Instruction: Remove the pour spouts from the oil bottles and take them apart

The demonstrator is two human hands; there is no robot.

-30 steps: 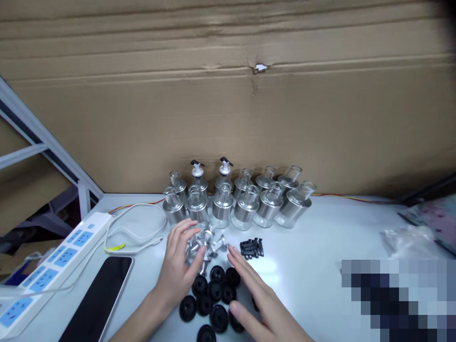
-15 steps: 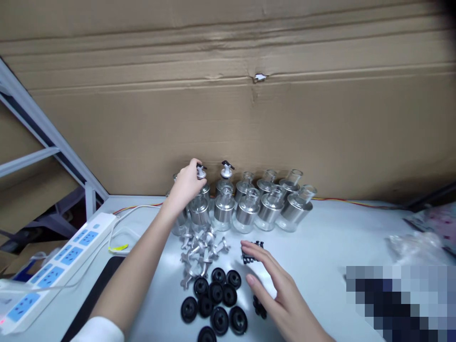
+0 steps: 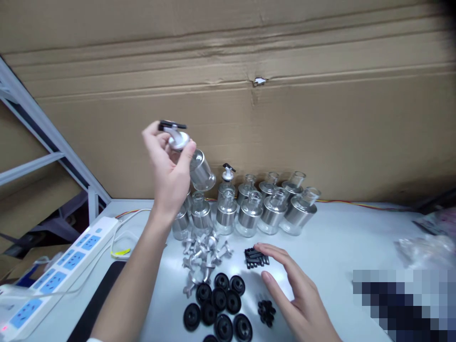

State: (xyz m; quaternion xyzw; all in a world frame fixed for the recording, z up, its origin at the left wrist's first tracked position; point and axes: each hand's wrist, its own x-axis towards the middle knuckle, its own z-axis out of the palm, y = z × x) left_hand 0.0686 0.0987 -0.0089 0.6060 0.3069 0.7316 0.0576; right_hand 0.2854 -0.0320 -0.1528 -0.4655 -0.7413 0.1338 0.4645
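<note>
My left hand (image 3: 167, 161) grips a glass bottle (image 3: 203, 173) by its neck, just under a silver pourer top with a black lever (image 3: 173, 126). The bottle hangs tilted above the back row, its base toward the right. My right hand (image 3: 297, 297) is over the table with thumb and fingers apart, holding nothing. Close to its fingertips lies a pile of small black levers (image 3: 256, 257). Below that is a cluster of small black pieces (image 3: 267, 312). Another bottle with a pourer top (image 3: 228, 173) stands in the back row.
Several open glass bottles with metal bands (image 3: 248, 216) stand along the cardboard wall (image 3: 320, 128). In front lie silver pourer parts (image 3: 201, 256) and black round discs (image 3: 219, 299). A white power strip (image 3: 59, 280) is at left, a clear plastic bag (image 3: 423, 251) at right.
My left hand has lifted the bottle with the pourer top out of the back row, up and to the left, tilting it. My right hand has shifted slightly right, still apart from the levers.
</note>
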